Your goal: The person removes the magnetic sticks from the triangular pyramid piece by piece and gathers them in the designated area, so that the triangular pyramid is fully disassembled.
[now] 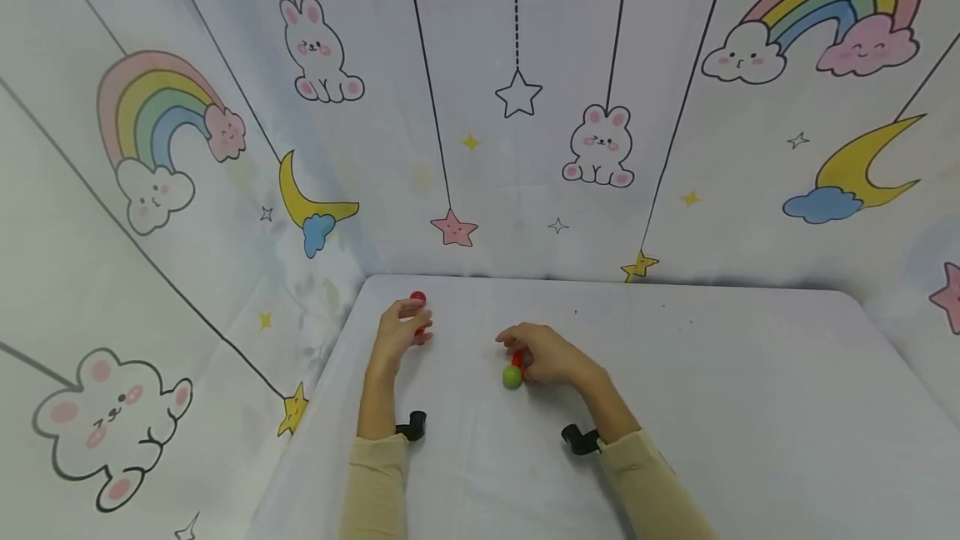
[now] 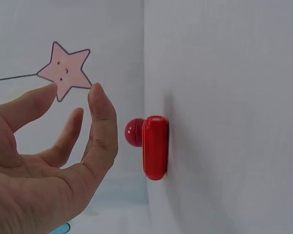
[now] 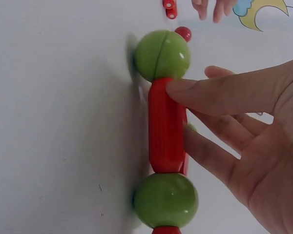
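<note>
My right hand [image 1: 553, 354] pinches a red rod [image 3: 165, 127], its thumb on the near side and fingers behind. The rod joins a green ball [image 3: 162, 56] at one end and another green ball [image 3: 166, 200] at the other. In the head view one green ball [image 1: 512, 377] shows beside the hand, which hides most of the piece. My left hand [image 1: 394, 332] hovers with curved fingers and a gap between thumb and fingertips, holding nothing. Near it on the table lie a red rod [image 2: 156, 147] and a red ball [image 2: 133, 132], apart from the fingers.
A white cloth covers the table [image 1: 750, 390]. Behind and to the left stand fabric walls printed with rainbows, rabbits and a pink star [image 1: 454, 228]. Another red rod end [image 3: 166, 230] shows below the lower green ball in the right wrist view.
</note>
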Available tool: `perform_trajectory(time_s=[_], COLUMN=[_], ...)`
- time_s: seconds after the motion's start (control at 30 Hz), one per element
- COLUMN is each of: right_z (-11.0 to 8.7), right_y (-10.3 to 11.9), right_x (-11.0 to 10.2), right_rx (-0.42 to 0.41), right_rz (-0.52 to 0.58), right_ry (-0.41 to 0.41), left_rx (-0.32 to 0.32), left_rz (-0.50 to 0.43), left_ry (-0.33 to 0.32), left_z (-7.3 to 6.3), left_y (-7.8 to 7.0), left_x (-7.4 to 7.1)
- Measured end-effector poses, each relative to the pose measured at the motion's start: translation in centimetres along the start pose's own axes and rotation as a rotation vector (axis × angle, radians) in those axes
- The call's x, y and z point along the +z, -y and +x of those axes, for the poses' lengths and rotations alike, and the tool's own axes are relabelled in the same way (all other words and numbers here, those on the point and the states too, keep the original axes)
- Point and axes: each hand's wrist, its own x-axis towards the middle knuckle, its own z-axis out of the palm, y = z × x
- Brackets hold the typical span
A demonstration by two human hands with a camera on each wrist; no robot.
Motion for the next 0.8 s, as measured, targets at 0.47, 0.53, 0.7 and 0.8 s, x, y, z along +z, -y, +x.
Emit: perform_trajectory(time_s=[0.47, 0.53, 0.7, 0.8], right_z=[0.3, 0.3, 0.4, 0.3], right_y=[0.1, -0.1, -0.2, -0.1], right_x=[0.5, 0.6, 0.8, 0.8], right_rx=[-0.012, -0.023, -0.052, -0.059], right_rz=[-0.064, -0.073, -0.149, -0.194], right_ry=[-0.077, -0.099, -0.151, -0.162], left_rx=[-0.064, -0.067, -0.087, -0.098], left_rz=[0.053, 0.063, 0.102, 0.112], left_ry=[0.210, 0.235, 0.278, 0.309], left_z=[0.0, -0.1, -0.3, -0.5], left_y=[0.5, 0.6, 0.9, 1.0], left_x=[4.8, 5.3, 6.4, 7.3])
